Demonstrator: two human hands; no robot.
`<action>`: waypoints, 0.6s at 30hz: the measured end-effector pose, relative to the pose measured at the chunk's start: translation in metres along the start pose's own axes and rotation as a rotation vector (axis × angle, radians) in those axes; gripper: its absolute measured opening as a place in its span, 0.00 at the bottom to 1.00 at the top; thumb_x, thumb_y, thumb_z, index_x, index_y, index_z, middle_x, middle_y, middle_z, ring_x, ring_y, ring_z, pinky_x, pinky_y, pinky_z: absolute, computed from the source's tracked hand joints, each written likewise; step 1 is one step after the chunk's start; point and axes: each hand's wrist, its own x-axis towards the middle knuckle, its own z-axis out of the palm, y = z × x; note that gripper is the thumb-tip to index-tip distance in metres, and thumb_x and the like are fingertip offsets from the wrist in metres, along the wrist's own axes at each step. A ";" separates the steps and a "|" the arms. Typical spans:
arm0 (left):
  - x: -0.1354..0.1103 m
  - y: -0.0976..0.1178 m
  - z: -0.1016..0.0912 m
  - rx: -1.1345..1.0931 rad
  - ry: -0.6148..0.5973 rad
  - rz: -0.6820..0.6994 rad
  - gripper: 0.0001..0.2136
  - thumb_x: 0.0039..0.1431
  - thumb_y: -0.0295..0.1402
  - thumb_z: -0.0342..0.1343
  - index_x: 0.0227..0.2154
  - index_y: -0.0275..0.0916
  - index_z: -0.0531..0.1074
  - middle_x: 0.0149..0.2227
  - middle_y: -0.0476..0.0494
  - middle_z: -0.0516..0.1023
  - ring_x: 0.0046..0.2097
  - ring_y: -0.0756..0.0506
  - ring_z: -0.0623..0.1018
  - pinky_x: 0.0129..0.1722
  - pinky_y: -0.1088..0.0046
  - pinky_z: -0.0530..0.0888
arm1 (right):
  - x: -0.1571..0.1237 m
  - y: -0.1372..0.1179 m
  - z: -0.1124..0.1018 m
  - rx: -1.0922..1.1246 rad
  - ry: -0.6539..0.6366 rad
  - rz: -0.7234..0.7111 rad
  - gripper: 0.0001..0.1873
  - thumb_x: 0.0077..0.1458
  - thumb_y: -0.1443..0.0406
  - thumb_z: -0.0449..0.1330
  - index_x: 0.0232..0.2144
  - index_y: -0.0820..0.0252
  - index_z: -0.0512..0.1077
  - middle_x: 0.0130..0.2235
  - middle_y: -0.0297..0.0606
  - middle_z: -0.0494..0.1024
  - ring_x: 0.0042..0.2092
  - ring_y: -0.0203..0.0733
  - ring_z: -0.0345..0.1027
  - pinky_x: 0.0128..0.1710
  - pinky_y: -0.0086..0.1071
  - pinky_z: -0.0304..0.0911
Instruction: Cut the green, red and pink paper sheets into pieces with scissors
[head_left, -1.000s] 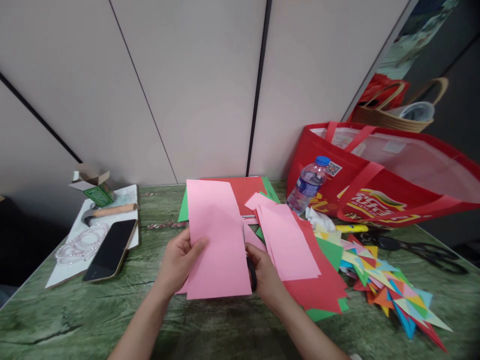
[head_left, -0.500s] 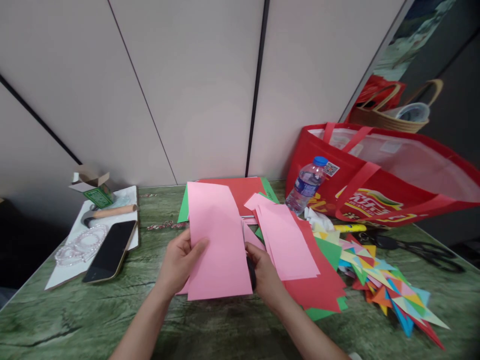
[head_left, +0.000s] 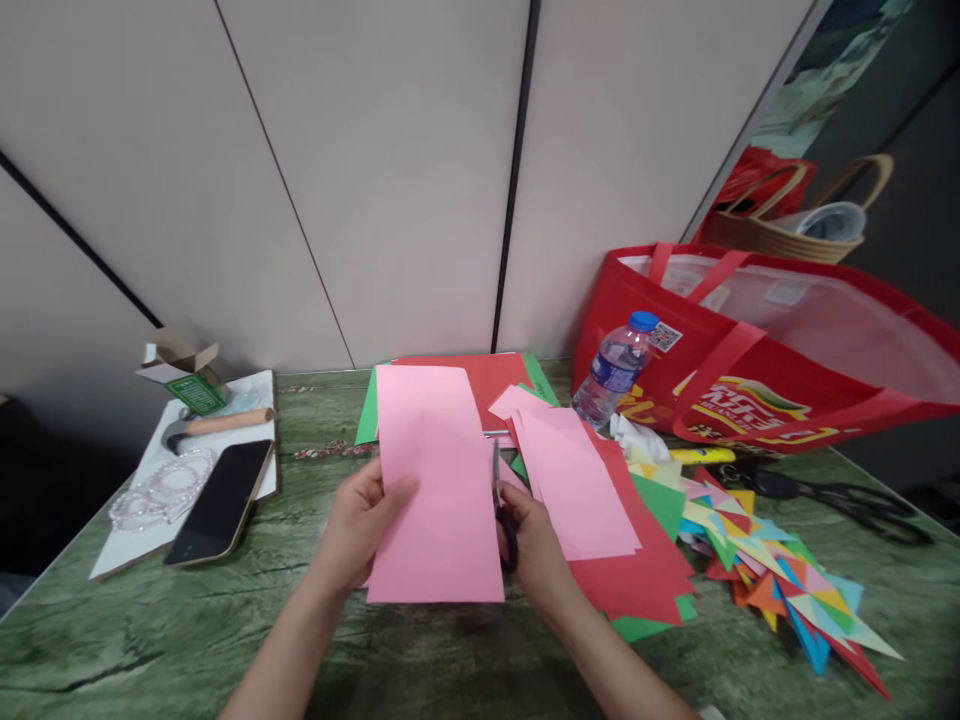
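Observation:
My left hand [head_left: 369, 518] pinches the left edge of a pink paper sheet [head_left: 439, 460], thumb on the front and fingers behind. The sheet is held up, facing me, above the table. My right hand [head_left: 531, 540] grips a pair of scissors [head_left: 506, 532] with dark handles, the blades pointing up along the sheet's right edge. Whether the blades touch the paper I cannot tell. To the right lie several cut pink paper pieces [head_left: 581, 485] on a stack of red paper [head_left: 637, 580], with green paper under it. More red and green sheets lie behind the held sheet.
At right are folded colourful paper pieces [head_left: 780, 560], black scissors [head_left: 862, 505], a water bottle [head_left: 615, 368] and a red bag [head_left: 795, 350]. At left, a phone [head_left: 221, 503], a small hammer [head_left: 225, 422], beads [head_left: 161, 490] and a green box [head_left: 191, 380] lie on or by a white board.
The scissors have come out from mostly behind the sheet to its right edge, so blades and handle now show. The sheet has turned slightly in my left hand.

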 end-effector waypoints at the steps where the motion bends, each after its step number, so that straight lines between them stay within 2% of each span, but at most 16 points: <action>1: 0.000 0.001 0.001 -0.039 -0.009 -0.022 0.14 0.46 0.33 0.61 0.37 0.38 0.70 0.27 0.47 0.80 0.23 0.49 0.76 0.23 0.75 0.73 | -0.001 -0.003 0.000 0.004 0.022 -0.022 0.08 0.41 0.63 0.64 0.24 0.58 0.67 0.15 0.23 0.65 0.17 0.31 0.58 0.18 0.25 0.54; 5: -0.001 0.004 0.001 -0.133 -0.083 -0.092 0.16 0.46 0.32 0.62 0.40 0.38 0.69 0.28 0.46 0.80 0.24 0.48 0.77 0.24 0.74 0.74 | -0.005 -0.017 -0.001 0.119 0.096 -0.125 0.08 0.47 0.65 0.62 0.31 0.57 0.66 0.25 0.29 0.75 0.26 0.34 0.68 0.28 0.27 0.61; 7: 0.000 0.002 0.001 -0.138 -0.127 -0.111 0.16 0.46 0.31 0.61 0.40 0.37 0.69 0.28 0.45 0.80 0.24 0.48 0.77 0.24 0.74 0.74 | -0.009 -0.024 -0.001 0.215 0.068 -0.166 0.11 0.47 0.66 0.62 0.34 0.57 0.66 0.31 0.34 0.77 0.31 0.37 0.70 0.33 0.31 0.63; 10: 0.001 -0.002 0.001 -0.115 -0.170 -0.128 0.15 0.47 0.30 0.61 0.39 0.36 0.69 0.29 0.44 0.80 0.24 0.48 0.77 0.24 0.75 0.74 | -0.016 -0.031 0.001 0.298 -0.006 -0.225 0.13 0.46 0.67 0.63 0.36 0.56 0.66 0.35 0.35 0.76 0.36 0.40 0.71 0.38 0.35 0.63; 14: 0.002 -0.004 0.001 -0.094 -0.193 -0.140 0.14 0.48 0.30 0.60 0.39 0.35 0.68 0.29 0.43 0.80 0.24 0.48 0.78 0.23 0.75 0.73 | -0.022 -0.036 0.005 0.298 -0.040 -0.259 0.13 0.47 0.68 0.63 0.37 0.55 0.67 0.35 0.33 0.77 0.35 0.36 0.70 0.37 0.31 0.63; 18: 0.002 -0.002 0.002 -0.093 -0.190 -0.146 0.14 0.48 0.30 0.60 0.39 0.36 0.68 0.28 0.44 0.80 0.23 0.48 0.77 0.23 0.75 0.73 | -0.021 -0.036 0.005 0.277 -0.005 -0.269 0.12 0.48 0.68 0.62 0.36 0.55 0.67 0.33 0.32 0.77 0.31 0.35 0.69 0.36 0.32 0.63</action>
